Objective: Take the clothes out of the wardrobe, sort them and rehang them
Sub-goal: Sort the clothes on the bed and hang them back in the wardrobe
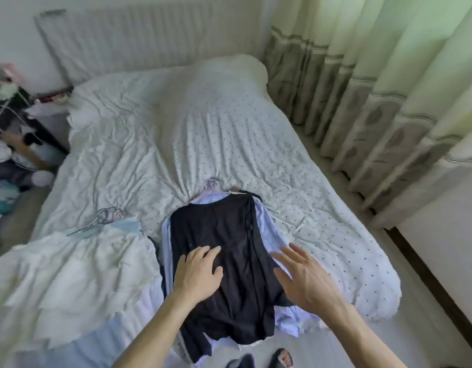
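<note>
A dark navy garment (229, 235) lies on top of a pile on the bed (203, 128), over a light blue striped shirt (266, 229). Hanger hooks (212, 183) stick out at the pile's far end. My left hand (197, 272) rests flat on the dark garment with fingers spread. Over the pile's right edge my right hand (301, 277) is open, fingers straight; whether it touches the cloth is unclear. To the left lies a white and pale blue garment (78, 274) with several hangers (104, 217) at its top.
A white dotted duvet covers the bed. Curtains (375, 102) hang along the right side, with a narrow floor strip beside them. A cluttered stand and clothes (11, 144) crowd the left. My slippered feet (282, 358) show at the bottom edge.
</note>
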A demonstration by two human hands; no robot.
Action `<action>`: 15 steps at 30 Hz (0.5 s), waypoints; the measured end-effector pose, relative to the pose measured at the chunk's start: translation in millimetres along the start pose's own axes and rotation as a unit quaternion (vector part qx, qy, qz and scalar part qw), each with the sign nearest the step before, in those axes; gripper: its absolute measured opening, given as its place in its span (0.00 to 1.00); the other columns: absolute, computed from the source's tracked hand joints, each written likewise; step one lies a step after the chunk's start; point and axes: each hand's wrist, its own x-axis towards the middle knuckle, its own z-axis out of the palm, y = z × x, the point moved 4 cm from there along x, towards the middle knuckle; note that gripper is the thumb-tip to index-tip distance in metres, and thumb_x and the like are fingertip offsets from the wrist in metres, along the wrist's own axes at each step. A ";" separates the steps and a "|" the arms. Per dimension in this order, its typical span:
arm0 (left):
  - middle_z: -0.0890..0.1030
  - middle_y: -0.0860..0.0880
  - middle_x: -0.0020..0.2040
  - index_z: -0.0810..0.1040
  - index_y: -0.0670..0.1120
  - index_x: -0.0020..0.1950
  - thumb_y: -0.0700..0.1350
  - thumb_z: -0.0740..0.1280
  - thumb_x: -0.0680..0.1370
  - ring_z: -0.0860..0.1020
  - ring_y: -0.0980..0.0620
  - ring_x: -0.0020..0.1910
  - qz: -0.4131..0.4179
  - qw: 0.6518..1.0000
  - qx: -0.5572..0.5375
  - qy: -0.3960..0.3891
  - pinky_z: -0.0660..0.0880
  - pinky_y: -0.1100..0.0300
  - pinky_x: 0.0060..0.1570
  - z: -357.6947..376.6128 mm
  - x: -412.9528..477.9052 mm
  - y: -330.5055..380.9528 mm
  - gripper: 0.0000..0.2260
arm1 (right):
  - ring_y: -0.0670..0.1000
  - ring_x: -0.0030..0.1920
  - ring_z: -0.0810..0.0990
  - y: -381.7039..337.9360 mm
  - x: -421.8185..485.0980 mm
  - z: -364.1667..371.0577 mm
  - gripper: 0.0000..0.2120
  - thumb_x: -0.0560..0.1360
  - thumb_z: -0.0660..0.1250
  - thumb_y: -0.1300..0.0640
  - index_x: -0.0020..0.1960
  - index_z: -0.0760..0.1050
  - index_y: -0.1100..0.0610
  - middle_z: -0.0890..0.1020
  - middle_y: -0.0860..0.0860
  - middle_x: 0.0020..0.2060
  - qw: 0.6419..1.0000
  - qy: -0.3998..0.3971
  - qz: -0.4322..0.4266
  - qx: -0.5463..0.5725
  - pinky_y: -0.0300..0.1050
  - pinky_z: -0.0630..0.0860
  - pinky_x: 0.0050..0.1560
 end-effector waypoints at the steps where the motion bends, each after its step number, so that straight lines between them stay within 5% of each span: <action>1: 0.64 0.52 0.78 0.60 0.56 0.79 0.56 0.57 0.82 0.59 0.51 0.78 -0.012 1.000 0.001 0.005 0.60 0.48 0.74 -1.8 1.8 -4.1 0.25 | 0.50 0.79 0.54 -0.8 10.0 1.7 0.22 0.83 0.53 0.46 0.77 0.63 0.44 0.64 0.45 0.77 1.000 -0.007 -0.016 -0.008 0.44 0.53 0.77; 7: 0.67 0.52 0.76 0.63 0.55 0.78 0.55 0.58 0.81 0.63 0.51 0.75 -0.077 0.997 0.001 0.015 0.63 0.50 0.72 -4.8 19.7 -31.0 0.24 | 0.52 0.79 0.55 -8.2 63.5 15.4 0.23 0.83 0.52 0.45 0.77 0.64 0.46 0.64 0.48 0.77 0.994 -0.065 -0.081 -0.036 0.47 0.54 0.77; 15: 0.70 0.54 0.73 0.64 0.54 0.77 0.53 0.58 0.81 0.64 0.51 0.74 -0.118 0.991 -0.008 -0.057 0.63 0.49 0.72 15.5 92.7 -91.6 0.23 | 0.51 0.79 0.53 -14.1 155.2 58.5 0.22 0.84 0.52 0.47 0.77 0.62 0.46 0.64 0.46 0.77 0.987 -0.141 -0.066 -0.030 0.48 0.55 0.77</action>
